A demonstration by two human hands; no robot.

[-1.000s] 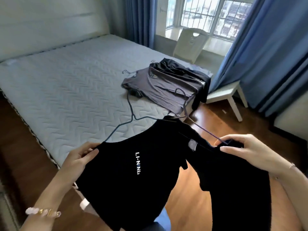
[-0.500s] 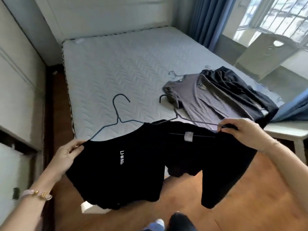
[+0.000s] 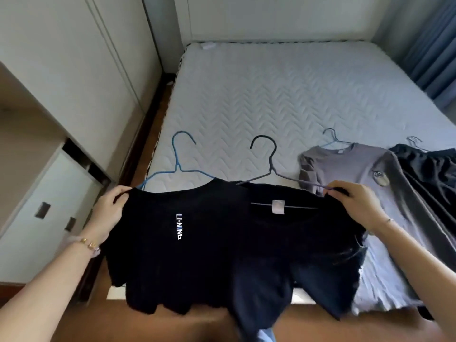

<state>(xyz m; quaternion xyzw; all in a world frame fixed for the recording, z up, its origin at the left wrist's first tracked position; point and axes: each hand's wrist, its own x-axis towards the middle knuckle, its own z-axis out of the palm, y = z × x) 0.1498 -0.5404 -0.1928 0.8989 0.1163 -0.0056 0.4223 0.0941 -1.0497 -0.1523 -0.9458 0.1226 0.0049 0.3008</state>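
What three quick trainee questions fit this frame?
1. True or false: the left hand grips the logo shirt, and the right hand pinches the dark hanger.
2. The logo shirt's hanger is: A red, B blue, C white.
3. Fill in: the grey shirt lies on the ___.
Key: 1 true; 2 B; 3 bed.
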